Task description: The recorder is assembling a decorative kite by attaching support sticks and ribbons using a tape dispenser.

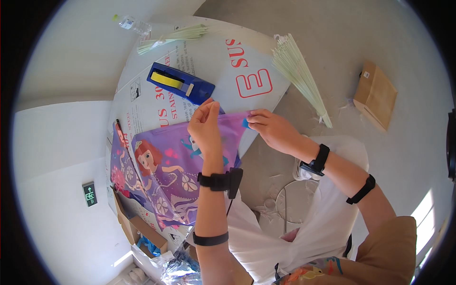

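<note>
A thin purple sheet [166, 180] printed with a red-haired cartoon princess lies across the left part of the table, narrowing to a pink-purple end near my hands. My right hand [275, 130] pinches that end's corner, with a small blue patch showing under the fingers. Over the sheet's far edge, my left hand [205, 128] is raised with thumb and fingers pressed together; whatever is between them is too small to make out. Just beyond it stands a blue tape dispenser [202, 88] with a yellow roll [166, 80].
Pale green thin rods [299, 71] overhang the table's right edge; a smaller rod bundle [178, 36] and a clear bottle [133, 23] lie at the back. An open carton [154, 232] sits at lower left. A brown box [375, 95] and a wire hoop [278, 202] are on the floor.
</note>
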Motion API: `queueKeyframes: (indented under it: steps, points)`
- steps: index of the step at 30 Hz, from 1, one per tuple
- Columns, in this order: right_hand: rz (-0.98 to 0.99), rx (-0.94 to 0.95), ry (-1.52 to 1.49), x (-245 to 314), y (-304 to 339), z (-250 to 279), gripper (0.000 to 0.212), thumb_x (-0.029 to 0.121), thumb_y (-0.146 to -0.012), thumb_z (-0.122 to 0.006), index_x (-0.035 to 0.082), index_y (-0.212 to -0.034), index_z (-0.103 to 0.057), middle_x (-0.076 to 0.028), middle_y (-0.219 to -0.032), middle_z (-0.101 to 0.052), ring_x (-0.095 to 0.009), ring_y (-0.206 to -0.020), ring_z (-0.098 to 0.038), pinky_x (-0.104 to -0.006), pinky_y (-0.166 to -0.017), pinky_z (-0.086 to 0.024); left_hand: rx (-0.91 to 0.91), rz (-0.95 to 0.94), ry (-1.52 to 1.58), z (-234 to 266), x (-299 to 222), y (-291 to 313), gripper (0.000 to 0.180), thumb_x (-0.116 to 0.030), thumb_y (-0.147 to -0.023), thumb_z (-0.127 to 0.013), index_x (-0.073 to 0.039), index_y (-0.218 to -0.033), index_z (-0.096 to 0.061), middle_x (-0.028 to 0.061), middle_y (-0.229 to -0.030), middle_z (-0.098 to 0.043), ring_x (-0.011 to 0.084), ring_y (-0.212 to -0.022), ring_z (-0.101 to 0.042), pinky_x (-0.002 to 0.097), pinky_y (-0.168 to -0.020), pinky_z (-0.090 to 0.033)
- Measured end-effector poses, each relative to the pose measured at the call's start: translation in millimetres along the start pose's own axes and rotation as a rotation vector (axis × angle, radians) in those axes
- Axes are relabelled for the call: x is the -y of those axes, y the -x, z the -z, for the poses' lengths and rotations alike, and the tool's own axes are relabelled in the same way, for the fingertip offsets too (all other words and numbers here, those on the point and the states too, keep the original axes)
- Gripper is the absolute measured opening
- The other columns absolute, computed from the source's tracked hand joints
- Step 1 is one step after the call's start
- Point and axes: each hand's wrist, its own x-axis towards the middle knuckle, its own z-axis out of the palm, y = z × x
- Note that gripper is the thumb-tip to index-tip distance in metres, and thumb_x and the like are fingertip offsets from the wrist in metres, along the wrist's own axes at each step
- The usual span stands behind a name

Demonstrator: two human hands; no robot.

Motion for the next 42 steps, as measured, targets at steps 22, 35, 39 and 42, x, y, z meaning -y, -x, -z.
queueKeyframes:
  steps: [22, 35, 39, 42]
  points:
    - [-0.009, 0.029, -0.029, 2.2, -1.1, 1.5, 0.025, 0.001, -0.079, -0.066, -0.003, -0.104, -0.069, -0.007, -0.117, -0.066, -0.024, -0.120, -0.056, -0.0332, -0.094, -0.053, 0.940, -0.555, -0.910, 5.4, 5.7, -19.4, 0.043, 0.004, -0.087, -0.055, 0.001, -0.126, -0.038, 0.0257, -0.083, -0.064, 0.0435, -0.082, -0.065, 0.0500, -0.068, -0.051]
    - [-0.038, 0.051, -0.029, 2.5, -0.7, 5.4, 0.029, -0.003, -0.079, -0.065, 0.000, -0.108, -0.069, -0.004, -0.123, -0.064, -0.023, -0.122, -0.056, -0.0345, -0.093, -0.055, 0.918, -0.721, -1.114, -15.5, 2.8, -18.1, 0.039, 0.003, -0.083, -0.057, 0.008, -0.118, -0.041, 0.0241, -0.076, -0.063, 0.0417, -0.075, -0.065, 0.0482, -0.060, -0.052]
    - [-0.001, -0.005, -0.032, 4.5, -3.4, 3.9, 0.019, 0.002, -0.083, -0.064, -0.003, -0.100, -0.070, -0.007, -0.115, -0.066, -0.023, -0.118, -0.056, -0.0333, -0.091, -0.054, 0.881, -0.729, -1.126, -18.3, 3.5, -14.5, 0.033, 0.001, -0.086, -0.055, 0.007, -0.115, -0.040, 0.0239, -0.076, -0.063, 0.0436, -0.076, -0.064, 0.0494, -0.061, -0.050]
    - [-0.006, 0.001, -0.031, 3.6, -2.8, 1.4, 0.018, 0.002, -0.083, -0.063, -0.003, -0.099, -0.070, -0.007, -0.116, -0.066, -0.023, -0.118, -0.057, -0.0334, -0.091, -0.055, 0.857, -0.743, -1.131, -21.4, 2.8, -11.9, 0.027, -0.002, -0.090, -0.054, 0.005, -0.111, -0.039, 0.0249, -0.077, -0.062, 0.0445, -0.078, -0.064, 0.0503, -0.061, -0.049]
